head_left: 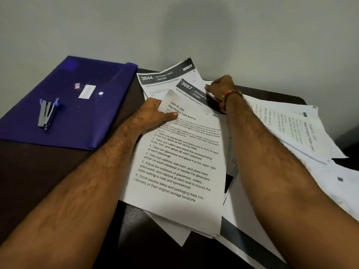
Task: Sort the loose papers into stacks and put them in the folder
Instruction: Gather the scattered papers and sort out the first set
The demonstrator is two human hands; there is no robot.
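Gathering loose papers (180,164) mid-table: left hand (155,115) pinching top sheet's curled far corner, right hand (219,86) curled on far sheets; best squaring edges before purple folder (73,121), far left

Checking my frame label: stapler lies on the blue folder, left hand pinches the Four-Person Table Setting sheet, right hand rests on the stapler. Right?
Not quite. The head view shows the right hand on the papers near the 3667 sheet, not on the stapler. The rest holds: the stapler lies on the blue folder, and the left hand pinches the Four-Person Table Setting sheet.
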